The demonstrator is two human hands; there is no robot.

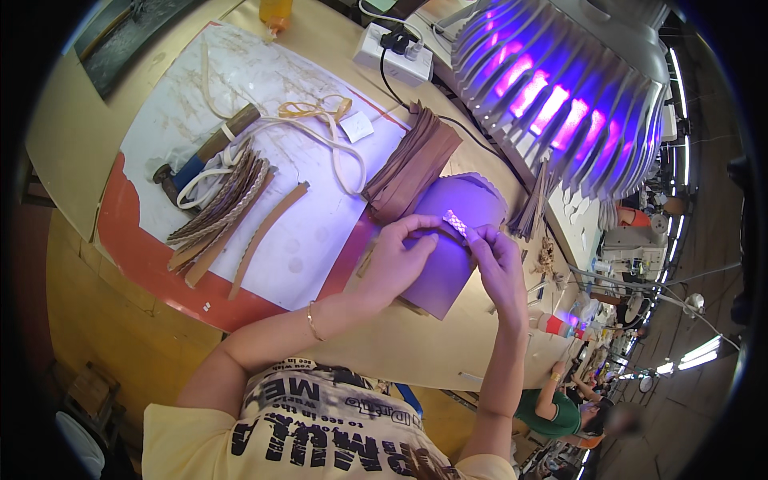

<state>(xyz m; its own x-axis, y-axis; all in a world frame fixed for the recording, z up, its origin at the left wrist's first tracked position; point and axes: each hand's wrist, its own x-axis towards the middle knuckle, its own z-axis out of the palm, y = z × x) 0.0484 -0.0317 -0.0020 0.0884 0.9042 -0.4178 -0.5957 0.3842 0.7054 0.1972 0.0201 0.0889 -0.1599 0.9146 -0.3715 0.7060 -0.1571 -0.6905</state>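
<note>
My left hand [400, 258] and my right hand [498, 264] meet above a lamp-lit board or pad [444, 276]. Between them is a short braided strap [456, 223], its woven part glowing pinkish white. The left thumb and forefinger pinch its brown side, while the right fingertips close on the braided part. Just beyond the left hand lies a thick stack of flat brown strips [412, 164]. More braided straps [224, 204] lie bundled on a white sheet [300, 232] to the left, with a single brown strip [268, 232] beside them.
A large finned lamp [560, 96] with purple light hangs at the upper right. A hammer [188, 172], white cord [348, 160] and yellowish ties [316, 110] lie on the left. A white power strip [392, 54] stands behind. A person in a green top [552, 414] sits farther right.
</note>
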